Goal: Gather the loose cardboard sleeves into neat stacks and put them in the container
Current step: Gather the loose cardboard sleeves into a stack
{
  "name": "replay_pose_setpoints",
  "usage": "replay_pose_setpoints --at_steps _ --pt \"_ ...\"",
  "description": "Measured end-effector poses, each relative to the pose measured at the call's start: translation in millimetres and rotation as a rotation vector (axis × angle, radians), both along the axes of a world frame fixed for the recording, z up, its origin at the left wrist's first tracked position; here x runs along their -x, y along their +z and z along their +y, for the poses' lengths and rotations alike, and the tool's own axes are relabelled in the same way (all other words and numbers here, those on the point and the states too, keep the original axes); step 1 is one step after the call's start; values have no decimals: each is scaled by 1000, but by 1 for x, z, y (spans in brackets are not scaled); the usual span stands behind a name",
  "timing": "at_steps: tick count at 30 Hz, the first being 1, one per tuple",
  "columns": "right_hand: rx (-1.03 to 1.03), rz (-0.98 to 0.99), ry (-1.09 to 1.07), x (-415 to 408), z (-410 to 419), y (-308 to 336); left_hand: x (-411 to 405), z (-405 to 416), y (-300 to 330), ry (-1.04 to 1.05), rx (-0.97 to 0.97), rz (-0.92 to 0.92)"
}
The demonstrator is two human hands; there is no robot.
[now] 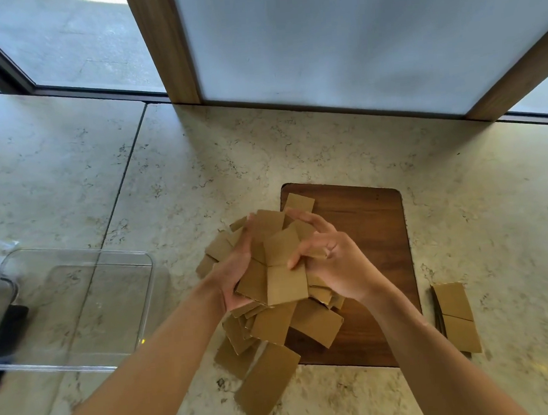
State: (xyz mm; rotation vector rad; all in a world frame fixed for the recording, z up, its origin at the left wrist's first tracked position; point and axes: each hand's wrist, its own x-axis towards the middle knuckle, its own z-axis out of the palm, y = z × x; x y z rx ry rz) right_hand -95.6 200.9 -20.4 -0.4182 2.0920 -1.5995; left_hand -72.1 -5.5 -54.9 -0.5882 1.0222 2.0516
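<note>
Both hands, left hand (pixel 238 271) and right hand (pixel 338 261), are cupping a light, slippery bundle of cardboard sleeves (pixel 280 265), best squeezed by the edges.

soft daylight comes through the frosted panel (pixel 368 38) and the glass (pixel 59 37) at the top, lighting the stone counter (pixel 294 147) evenly. shadows are faint and short. wide-angle distortion bends the edges. the lower cardboard sleeves (pixel 265 383) show slight motion blur.
</note>
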Motion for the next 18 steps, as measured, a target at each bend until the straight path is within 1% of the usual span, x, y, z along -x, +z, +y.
replay_pose_setpoints --at_steps 1,3,5,6,7,8,9,10,11,12,13,15,16,18 --pt "-58 33 15 -2 -1 -4 1 -1 3 13 -2 34" --pt "-75 14 18 -8 -6 -8 1 0 3 24 12 72" --pt "-71 -47 25 -13 -13 -14 -3 3 2 72 43 40" --pt "-43 -68 -9 -16 -15 -17 -4 5 0 123 36 8" --pt "-7 -62 -108 -18 -16 -20 -5 6 -2 195 -9 -23" --pt "6 -18 -261 -20 -16 -23 -4 6 -4 291 -94 -46" --pt "-16 42 -432 -21 -16 -27 -2 5 -4 395 -175 -56" --pt "-52 91 -590 -24 -14 -30 0 5 -6 477 -216 -68" --pt "-79 100 -685 -27 -16 -33 1 6 -7 525 -217 -73" --pt "-96 83 -694 -31 -22 -35 0 10 -9 545 -194 -72" --pt "-101 60 -641 -37 -33 -38 -2 16 -10 542 -170 -85" --pt "-132 101 -546 -48 -59 -45 -7 32 -11 485 -125 -104" --pt "-131 153 -552 -52 -69 -49 -8 38 -11 464 -88 -116" --pt "-127 202 -665 -51 -70 -52 -4 40 -10 465 -15 -158"
